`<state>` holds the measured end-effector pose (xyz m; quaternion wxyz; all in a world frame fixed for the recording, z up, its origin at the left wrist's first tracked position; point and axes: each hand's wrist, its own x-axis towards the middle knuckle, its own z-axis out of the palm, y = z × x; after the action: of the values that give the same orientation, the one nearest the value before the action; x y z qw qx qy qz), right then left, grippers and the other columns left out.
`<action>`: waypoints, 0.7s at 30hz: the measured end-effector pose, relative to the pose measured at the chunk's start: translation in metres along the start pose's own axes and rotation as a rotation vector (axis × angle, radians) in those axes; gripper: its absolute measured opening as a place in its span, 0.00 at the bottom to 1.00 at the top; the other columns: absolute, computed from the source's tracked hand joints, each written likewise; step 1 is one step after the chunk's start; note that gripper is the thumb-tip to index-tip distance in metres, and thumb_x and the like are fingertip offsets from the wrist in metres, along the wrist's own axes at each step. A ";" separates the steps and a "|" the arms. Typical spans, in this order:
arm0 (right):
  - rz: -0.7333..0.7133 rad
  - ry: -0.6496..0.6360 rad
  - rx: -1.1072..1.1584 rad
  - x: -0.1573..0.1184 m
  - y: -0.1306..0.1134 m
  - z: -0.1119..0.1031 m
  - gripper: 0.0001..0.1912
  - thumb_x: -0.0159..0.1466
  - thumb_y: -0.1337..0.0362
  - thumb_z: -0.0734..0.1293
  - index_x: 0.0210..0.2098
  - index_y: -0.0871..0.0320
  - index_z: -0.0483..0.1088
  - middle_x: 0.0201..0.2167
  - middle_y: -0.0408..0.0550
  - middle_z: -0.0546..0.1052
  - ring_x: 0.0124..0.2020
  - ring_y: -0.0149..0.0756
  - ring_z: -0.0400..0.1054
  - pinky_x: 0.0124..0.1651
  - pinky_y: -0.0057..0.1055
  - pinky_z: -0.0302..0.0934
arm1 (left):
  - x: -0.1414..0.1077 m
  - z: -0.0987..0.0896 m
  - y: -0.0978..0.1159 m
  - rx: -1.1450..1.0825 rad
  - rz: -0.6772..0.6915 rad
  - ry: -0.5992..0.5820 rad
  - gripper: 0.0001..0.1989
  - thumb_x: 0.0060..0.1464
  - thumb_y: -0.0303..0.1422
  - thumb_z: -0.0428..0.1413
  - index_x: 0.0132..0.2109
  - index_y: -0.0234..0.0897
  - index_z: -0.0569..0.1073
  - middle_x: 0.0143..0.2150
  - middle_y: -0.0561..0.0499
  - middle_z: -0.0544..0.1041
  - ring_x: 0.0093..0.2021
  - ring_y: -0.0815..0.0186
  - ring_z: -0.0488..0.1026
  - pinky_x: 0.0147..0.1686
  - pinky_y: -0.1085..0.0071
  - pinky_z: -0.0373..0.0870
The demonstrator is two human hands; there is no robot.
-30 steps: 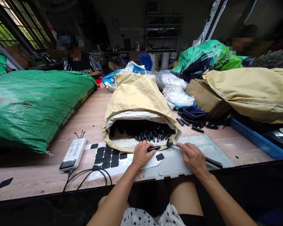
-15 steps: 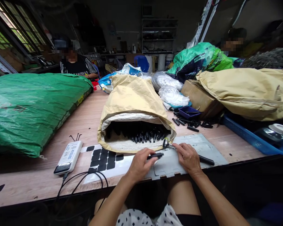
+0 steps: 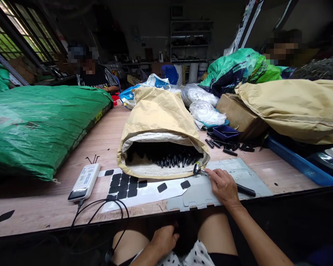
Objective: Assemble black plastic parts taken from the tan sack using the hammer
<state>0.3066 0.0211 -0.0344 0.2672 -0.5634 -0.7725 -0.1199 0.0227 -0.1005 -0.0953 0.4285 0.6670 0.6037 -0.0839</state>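
Note:
My right hand (image 3: 224, 186) rests on the grey board (image 3: 255, 177) with its fingers closed around the shaft of a small hammer (image 3: 245, 190). The hammer's metal head lies at the mouth of a tan woven sack (image 3: 158, 118), and its black handle sticks out past my palm. Many black pen-shaped parts (image 3: 173, 160) lie inside the sack opening. Below the table edge, over my lap, my left hand (image 3: 164, 238) is curled; dark shadow hides whatever its fingers may hold. A white sheet with black stickers (image 3: 124, 184) lies left of the board.
A white power bank (image 3: 84, 183) with a black cable stands left. A large green sack (image 3: 44, 129) fills the left side. To the right are loose black parts (image 3: 230, 152), a purple tray (image 3: 226, 132), a cardboard box (image 3: 241, 116) and a blue basket (image 3: 296, 159). Two people sit across.
My left hand, which held a black pen-shaped part above the board, has dropped below the table edge to my lap. My right hand stays on the hammer. The view has shifted slightly.

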 end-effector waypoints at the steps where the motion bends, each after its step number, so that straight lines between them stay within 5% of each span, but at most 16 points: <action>1: -0.001 0.002 0.000 0.000 0.000 0.000 0.18 0.69 0.69 0.62 0.56 0.51 0.74 0.36 0.47 0.75 0.38 0.38 0.64 0.43 0.34 0.57 | -0.002 -0.002 0.002 -0.001 0.026 -0.004 0.28 0.58 0.35 0.53 0.65 0.37 0.69 0.59 0.40 0.76 0.61 0.50 0.72 0.58 0.59 0.68; 5: -0.010 0.001 -0.002 0.000 0.001 0.001 0.19 0.69 0.69 0.62 0.56 0.50 0.74 0.35 0.47 0.75 0.38 0.38 0.64 0.43 0.34 0.57 | -0.024 -0.029 0.030 -0.030 0.205 -0.036 0.28 0.51 0.36 0.58 0.61 0.41 0.74 0.50 0.44 0.82 0.52 0.50 0.77 0.51 0.60 0.71; 9: -0.005 -0.001 -0.005 0.000 0.001 0.001 0.19 0.68 0.69 0.63 0.56 0.50 0.74 0.36 0.47 0.75 0.38 0.38 0.65 0.43 0.34 0.58 | -0.037 -0.089 0.064 -0.241 0.409 -0.058 0.19 0.54 0.40 0.59 0.52 0.43 0.79 0.37 0.51 0.82 0.35 0.62 0.77 0.34 0.71 0.69; 11: -0.001 -0.004 -0.006 0.000 0.001 0.001 0.20 0.68 0.69 0.63 0.57 0.50 0.73 0.36 0.47 0.75 0.38 0.38 0.65 0.42 0.34 0.58 | -0.029 -0.127 0.069 -0.336 0.415 0.122 0.16 0.57 0.39 0.55 0.49 0.41 0.80 0.34 0.53 0.80 0.32 0.66 0.74 0.32 0.74 0.67; 15: -0.006 0.004 -0.003 0.000 0.000 0.000 0.19 0.68 0.69 0.63 0.55 0.50 0.74 0.35 0.47 0.75 0.38 0.38 0.65 0.42 0.34 0.58 | 0.009 -0.194 0.056 -0.263 0.164 0.693 0.14 0.60 0.33 0.51 0.46 0.37 0.79 0.34 0.51 0.80 0.34 0.65 0.74 0.35 0.72 0.66; 17: -0.003 0.007 0.001 0.001 0.000 -0.001 0.18 0.68 0.69 0.63 0.55 0.51 0.75 0.35 0.47 0.75 0.38 0.38 0.64 0.42 0.34 0.57 | 0.031 -0.214 0.048 -0.153 0.050 0.800 0.11 0.59 0.31 0.52 0.42 0.38 0.79 0.32 0.51 0.79 0.35 0.65 0.75 0.36 0.72 0.66; 21: 0.003 0.003 0.019 0.002 -0.001 -0.002 0.19 0.68 0.70 0.62 0.56 0.51 0.74 0.35 0.47 0.75 0.38 0.38 0.64 0.43 0.34 0.57 | 0.057 -0.223 0.045 -0.067 -0.023 0.810 0.08 0.55 0.30 0.57 0.41 0.38 0.79 0.35 0.49 0.80 0.38 0.61 0.76 0.39 0.69 0.67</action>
<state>0.3054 0.0213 -0.0314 0.2739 -0.5620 -0.7723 -0.1126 -0.0140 0.0956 0.0283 0.1767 0.6250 0.7335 0.2004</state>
